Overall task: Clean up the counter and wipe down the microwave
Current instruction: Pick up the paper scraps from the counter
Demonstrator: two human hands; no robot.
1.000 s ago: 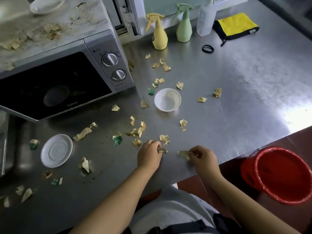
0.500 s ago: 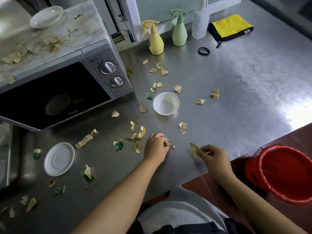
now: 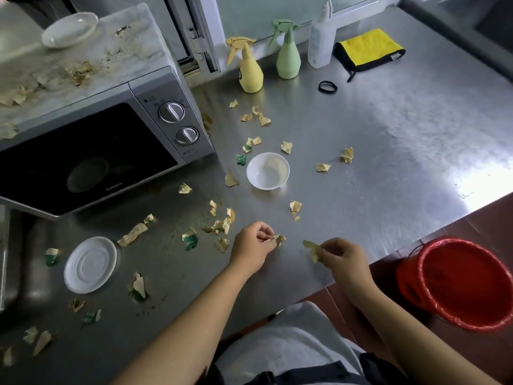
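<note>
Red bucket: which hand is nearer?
Right. The right hand pinches a paper scrap at the counter edge, just left of the red bucket; the left hand is farther left, pinching another scrap.

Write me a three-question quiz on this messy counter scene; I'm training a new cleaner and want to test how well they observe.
1. True or false: the red plastic bucket stands on the steel counter.
2. What does each of the hands, left hand and right hand, pinch?
3. Which lies nearest the folded yellow cloth? A) white flat saucer B) black hair tie C) small white bowl

Key: 1 false, it sits below the counter edge. 2 a crumpled paper scrap each. 3 B.
</note>
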